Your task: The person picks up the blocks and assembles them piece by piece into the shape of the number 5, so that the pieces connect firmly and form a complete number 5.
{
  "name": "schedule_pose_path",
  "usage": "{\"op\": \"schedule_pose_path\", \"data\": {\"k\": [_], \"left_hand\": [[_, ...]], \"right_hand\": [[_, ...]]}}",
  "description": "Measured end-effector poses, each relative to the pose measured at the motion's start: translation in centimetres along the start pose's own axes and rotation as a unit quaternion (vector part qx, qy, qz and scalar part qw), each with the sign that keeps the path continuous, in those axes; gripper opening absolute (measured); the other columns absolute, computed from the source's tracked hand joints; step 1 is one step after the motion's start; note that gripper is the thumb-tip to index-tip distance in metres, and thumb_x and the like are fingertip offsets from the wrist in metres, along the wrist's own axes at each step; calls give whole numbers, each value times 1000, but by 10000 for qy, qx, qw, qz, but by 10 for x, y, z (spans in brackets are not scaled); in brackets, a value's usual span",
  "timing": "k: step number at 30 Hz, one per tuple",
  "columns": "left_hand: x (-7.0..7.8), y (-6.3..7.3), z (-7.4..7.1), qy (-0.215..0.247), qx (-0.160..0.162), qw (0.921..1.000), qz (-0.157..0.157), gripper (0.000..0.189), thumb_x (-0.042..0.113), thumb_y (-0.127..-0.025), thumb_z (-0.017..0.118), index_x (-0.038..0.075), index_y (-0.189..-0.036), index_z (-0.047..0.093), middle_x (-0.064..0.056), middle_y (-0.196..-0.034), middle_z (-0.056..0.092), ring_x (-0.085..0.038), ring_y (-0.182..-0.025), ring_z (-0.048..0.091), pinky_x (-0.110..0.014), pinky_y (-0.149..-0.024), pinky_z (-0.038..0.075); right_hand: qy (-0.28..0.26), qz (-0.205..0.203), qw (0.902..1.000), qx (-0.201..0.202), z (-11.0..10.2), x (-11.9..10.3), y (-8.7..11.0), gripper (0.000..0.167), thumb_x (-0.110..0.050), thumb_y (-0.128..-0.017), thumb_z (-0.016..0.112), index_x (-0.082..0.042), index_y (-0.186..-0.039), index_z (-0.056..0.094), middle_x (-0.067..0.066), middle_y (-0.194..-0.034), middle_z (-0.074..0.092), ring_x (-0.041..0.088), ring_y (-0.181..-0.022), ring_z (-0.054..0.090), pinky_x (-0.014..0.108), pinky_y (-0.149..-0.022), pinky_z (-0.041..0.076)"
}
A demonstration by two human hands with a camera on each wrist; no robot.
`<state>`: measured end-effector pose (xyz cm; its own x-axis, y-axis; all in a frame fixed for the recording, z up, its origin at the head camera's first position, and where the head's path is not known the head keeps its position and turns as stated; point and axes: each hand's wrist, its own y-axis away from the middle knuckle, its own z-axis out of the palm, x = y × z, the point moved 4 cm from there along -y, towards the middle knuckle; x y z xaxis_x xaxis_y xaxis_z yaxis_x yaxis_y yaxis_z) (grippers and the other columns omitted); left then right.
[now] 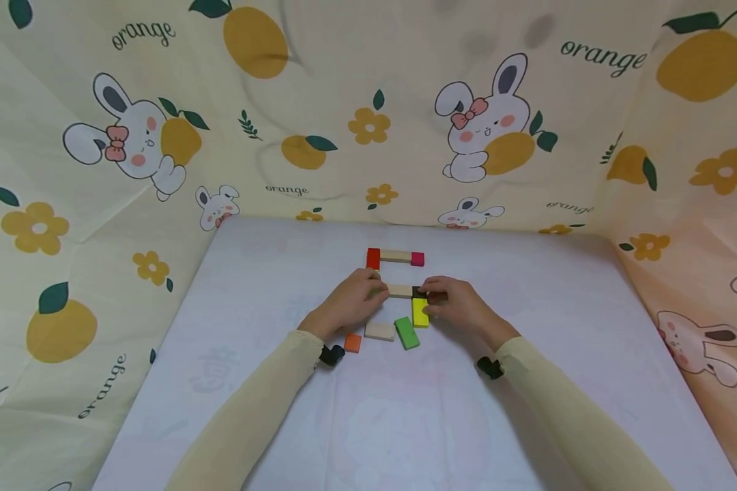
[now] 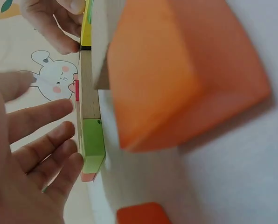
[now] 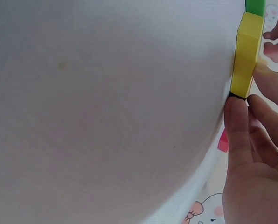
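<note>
My right hand (image 1: 457, 302) holds the small black block (image 1: 417, 292) with its fingertips. Its thumb lies against the side of the yellow block (image 3: 247, 56), which joins the black one end to end. A pale wooden block (image 1: 400, 291) runs left from the black block. My left hand (image 1: 357, 299) is near that wooden block's left end, its fingers spread and relaxed with nothing between them. Beside those fingers, the left wrist view shows a green block (image 2: 93, 140) at the end of the wooden one; in the head view the left hand hides it.
Behind the hands, a red block (image 1: 373, 258), a wooden block (image 1: 396, 256) and a pinkish-red block (image 1: 417, 259) form a row. Loose nearer me lie an orange block (image 1: 353, 342), a wooden block (image 1: 379, 332) and a green block (image 1: 407, 333). Printed cloth (image 1: 344, 82) walls the white table (image 1: 399, 423).
</note>
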<state>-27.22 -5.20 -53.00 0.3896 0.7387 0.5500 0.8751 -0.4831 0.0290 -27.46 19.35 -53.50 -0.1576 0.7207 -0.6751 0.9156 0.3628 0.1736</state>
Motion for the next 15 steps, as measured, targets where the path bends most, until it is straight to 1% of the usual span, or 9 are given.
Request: {"op": "schedule_pose_path", "data": {"k": [5, 8, 11, 15], "left_hand": [[6, 4, -4, -32, 256, 9997, -39, 51, 47, -105, 70, 15, -145, 70, -2, -147, 55, -20, -137, 47, -41, -116, 47], [12, 11, -3, -65, 270, 9996, 53, 56, 49, -101, 75, 15, -146, 69, -2, -147, 56, -21, -136, 48, -41, -115, 48], [19, 22, 3, -165, 115, 9993, 304, 60, 50, -99, 77, 13, -146, 68, -4, -146, 58, -21, -135, 50, -40, -114, 48], [28, 37, 20, -369, -50, 9974, 620, 65, 53, -97, 78, 12, -146, 68, -4, -144, 60, -20, -132, 52, -36, -113, 49]], "right_hand": [[17, -52, 10000, -21, -1, 0, 0, 48, -12, -96, 84, -8, -142, 71, 12, -154, 58, 29, -120, 66, 46, -108, 54], [4, -34, 10000, -15, 0, 1, -1, 48, -12, -96, 85, -9, -142, 72, 12, -154, 58, 29, -120, 66, 46, -108, 54], [12, -45, 10000, -32, 1, 3, -1, 48, -13, -96, 85, -9, -142, 72, 11, -153, 58, 29, -120, 66, 46, -108, 54], [63, -120, 9999, -33, 1, 5, -1, 47, -12, -96, 84, -8, -142, 72, 11, -153, 59, 29, -120, 66, 47, -109, 54]]}}
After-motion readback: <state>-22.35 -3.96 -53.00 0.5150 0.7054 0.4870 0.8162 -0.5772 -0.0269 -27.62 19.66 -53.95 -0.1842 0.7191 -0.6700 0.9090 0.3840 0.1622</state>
